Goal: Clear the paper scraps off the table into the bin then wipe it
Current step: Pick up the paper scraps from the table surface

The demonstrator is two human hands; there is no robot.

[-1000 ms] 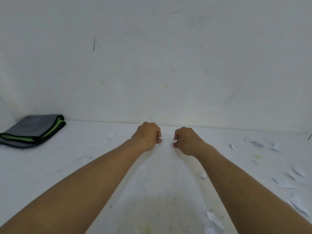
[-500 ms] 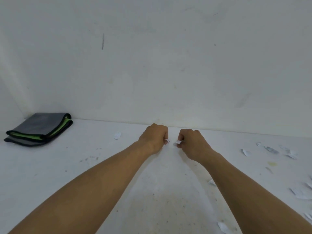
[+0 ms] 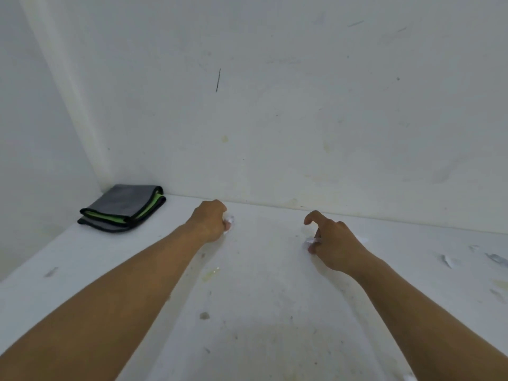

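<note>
White table point(image 3: 261, 292), left hand point(image 3: 210, 220) fisted on scraps point(image 3: 228, 221), right hand point(image 3: 334, 244) half-open, pinching paper point(image 3: 310, 241).

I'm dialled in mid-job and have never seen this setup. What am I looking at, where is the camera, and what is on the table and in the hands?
There is no machine here: a person works with two bare hands, and the single camera sits on their head, looking forward and down. The left hand is closed on a white paper scrap. The right hand pinches another white scrap with its forefinger raised. Both are over a stained white table set against a wall. More scraps lie at the right. A folded grey and green cloth lies in the far left corner. No bin is in view.
</note>
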